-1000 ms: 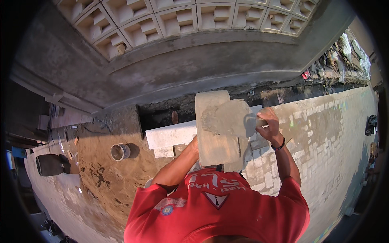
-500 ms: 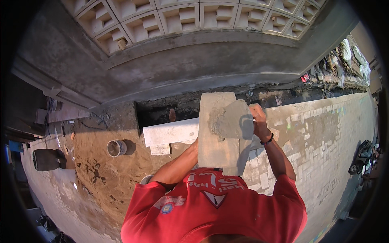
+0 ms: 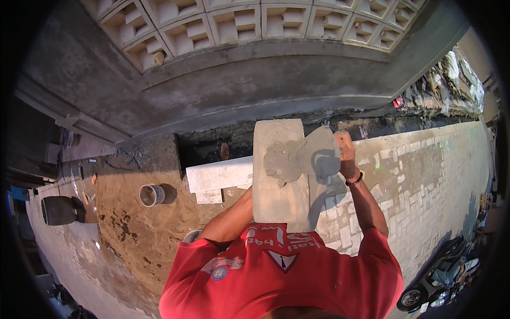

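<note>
A pale, flat mortar board (image 3: 280, 204) is held up in front of my chest. On its upper middle lies a lump of wet grey mortar (image 3: 283, 161). My left forearm (image 3: 234, 212) runs beneath the board's left edge; the hand there supports it, with its fingers hidden underneath. In my right hand (image 3: 346, 155), closed at the board's right side, is a trowel with a broad grey blade (image 3: 319, 141). The blade's left edge meets the board's right side, beside the mortar, and a dark looped shadow falls across the blade.
A grey plastered wall (image 3: 223, 87) with patterned vent blocks (image 3: 234, 26) rises ahead, above a narrow trench (image 3: 204, 149). A white slab (image 3: 220, 174) lies near the trench. Left are sand (image 3: 133, 223) and a bucket (image 3: 152, 195). Paving (image 3: 404, 175) and a motorbike (image 3: 435, 279) are right.
The trowel blade has slid right off the mortar, baring the lump on the board. The board has shifted slightly left. The motorbike at the right has come nearer.
</note>
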Action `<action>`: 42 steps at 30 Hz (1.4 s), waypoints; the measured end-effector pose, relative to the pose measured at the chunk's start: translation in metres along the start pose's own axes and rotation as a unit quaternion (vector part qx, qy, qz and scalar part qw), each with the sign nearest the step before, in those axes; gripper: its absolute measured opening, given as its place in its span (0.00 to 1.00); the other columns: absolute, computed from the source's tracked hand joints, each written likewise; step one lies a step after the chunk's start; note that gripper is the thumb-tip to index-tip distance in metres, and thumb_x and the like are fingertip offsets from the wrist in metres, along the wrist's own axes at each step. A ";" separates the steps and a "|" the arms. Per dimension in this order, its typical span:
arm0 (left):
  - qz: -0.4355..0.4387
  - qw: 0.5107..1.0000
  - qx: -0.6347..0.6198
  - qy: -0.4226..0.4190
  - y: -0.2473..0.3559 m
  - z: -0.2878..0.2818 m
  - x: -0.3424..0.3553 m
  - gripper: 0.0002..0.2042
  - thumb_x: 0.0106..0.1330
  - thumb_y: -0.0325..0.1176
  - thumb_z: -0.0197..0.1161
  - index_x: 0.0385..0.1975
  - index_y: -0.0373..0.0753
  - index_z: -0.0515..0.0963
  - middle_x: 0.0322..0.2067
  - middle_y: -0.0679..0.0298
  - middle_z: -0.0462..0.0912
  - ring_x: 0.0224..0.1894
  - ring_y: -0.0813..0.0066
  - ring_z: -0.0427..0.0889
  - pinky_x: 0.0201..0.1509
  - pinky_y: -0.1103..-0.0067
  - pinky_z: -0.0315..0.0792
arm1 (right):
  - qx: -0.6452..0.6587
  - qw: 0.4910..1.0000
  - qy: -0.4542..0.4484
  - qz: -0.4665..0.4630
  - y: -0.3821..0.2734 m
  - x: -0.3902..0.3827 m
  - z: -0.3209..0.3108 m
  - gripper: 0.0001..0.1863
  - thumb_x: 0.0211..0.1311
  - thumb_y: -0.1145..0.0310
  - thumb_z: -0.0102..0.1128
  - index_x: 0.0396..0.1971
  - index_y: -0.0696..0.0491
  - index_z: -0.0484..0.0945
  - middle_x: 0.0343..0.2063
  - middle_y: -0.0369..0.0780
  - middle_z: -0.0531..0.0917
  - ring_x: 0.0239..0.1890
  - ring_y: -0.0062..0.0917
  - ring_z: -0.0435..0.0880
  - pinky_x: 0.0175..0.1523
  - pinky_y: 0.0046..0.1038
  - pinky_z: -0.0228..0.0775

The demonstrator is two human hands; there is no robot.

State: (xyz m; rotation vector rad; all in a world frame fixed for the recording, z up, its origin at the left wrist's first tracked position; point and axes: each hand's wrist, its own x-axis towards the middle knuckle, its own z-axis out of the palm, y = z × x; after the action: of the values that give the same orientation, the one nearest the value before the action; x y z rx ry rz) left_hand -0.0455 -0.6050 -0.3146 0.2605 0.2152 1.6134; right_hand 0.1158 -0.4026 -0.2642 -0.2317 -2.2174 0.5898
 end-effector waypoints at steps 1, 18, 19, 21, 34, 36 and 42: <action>0.003 1.000 0.002 0.001 0.002 0.000 0.000 0.31 0.49 0.39 0.74 0.53 0.35 0.72 0.48 0.59 0.79 0.49 0.65 0.80 0.53 0.67 0.76 | 0.003 1.000 0.001 0.006 0.003 -0.002 -0.001 0.23 0.45 0.78 0.66 0.45 0.52 0.77 0.36 0.44 0.77 0.38 0.37 0.76 0.42 0.33 0.68; 0.029 0.999 0.001 0.018 0.016 -0.011 -0.023 0.31 0.49 0.38 0.74 0.54 0.35 0.71 0.48 0.58 0.79 0.49 0.65 0.79 0.53 0.67 0.76 | 0.291 0.897 -0.292 0.159 -0.046 0.075 -0.103 0.31 0.41 0.45 0.71 0.31 0.62 0.80 0.14 0.36 0.78 0.15 0.22 0.79 0.23 0.22 0.68; 0.025 1.000 0.002 0.012 0.014 -0.009 -0.020 0.31 0.49 0.38 0.74 0.54 0.35 0.71 0.49 0.58 0.79 0.49 0.65 0.79 0.53 0.67 0.76 | 0.309 0.870 -0.341 0.175 -0.050 0.087 -0.103 0.31 0.42 0.46 0.70 0.31 0.62 0.80 0.13 0.37 0.78 0.15 0.21 0.79 0.22 0.22 0.68; 0.017 1.000 0.003 0.001 0.012 -0.006 -0.015 0.31 0.50 0.38 0.74 0.54 0.35 0.71 0.49 0.58 0.79 0.49 0.65 0.79 0.53 0.67 0.76 | 0.343 0.805 -0.438 0.204 -0.053 0.105 -0.100 0.30 0.44 0.47 0.70 0.31 0.63 0.81 0.13 0.37 0.78 0.15 0.20 0.79 0.21 0.22 0.67; 0.059 0.998 -0.008 0.017 0.014 -0.007 -0.035 0.31 0.50 0.37 0.74 0.54 0.35 0.71 0.49 0.58 0.78 0.50 0.65 0.79 0.54 0.67 0.75 | 0.269 0.689 -0.589 0.325 -0.011 0.148 -0.099 0.28 0.39 0.60 0.75 0.40 0.64 0.81 0.17 0.35 0.78 0.15 0.14 0.73 0.19 0.18 0.61; 0.066 0.998 -0.010 0.022 0.015 -0.009 -0.036 0.31 0.50 0.37 0.74 0.54 0.35 0.71 0.49 0.58 0.78 0.50 0.65 0.79 0.54 0.67 0.75 | 0.242 0.692 -0.590 0.338 -0.005 0.150 -0.109 0.26 0.39 0.61 0.76 0.37 0.63 0.82 0.17 0.34 0.78 0.14 0.13 0.73 0.19 0.17 0.61; 0.107 0.993 -0.003 0.050 0.031 -0.019 -0.042 0.31 0.50 0.37 0.74 0.54 0.34 0.71 0.49 0.58 0.78 0.50 0.65 0.79 0.54 0.67 0.75 | 0.116 0.754 -0.518 0.386 0.017 0.129 -0.138 0.17 0.45 0.61 0.71 0.31 0.58 0.81 0.15 0.32 0.75 0.12 0.13 0.69 0.17 0.18 0.60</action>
State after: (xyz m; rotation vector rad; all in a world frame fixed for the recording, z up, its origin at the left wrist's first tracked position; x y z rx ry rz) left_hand -0.0786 -0.6484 -0.3249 0.2037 0.2661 1.8420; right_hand 0.1353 -0.2962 -0.1078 -0.8899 -3.0007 1.7863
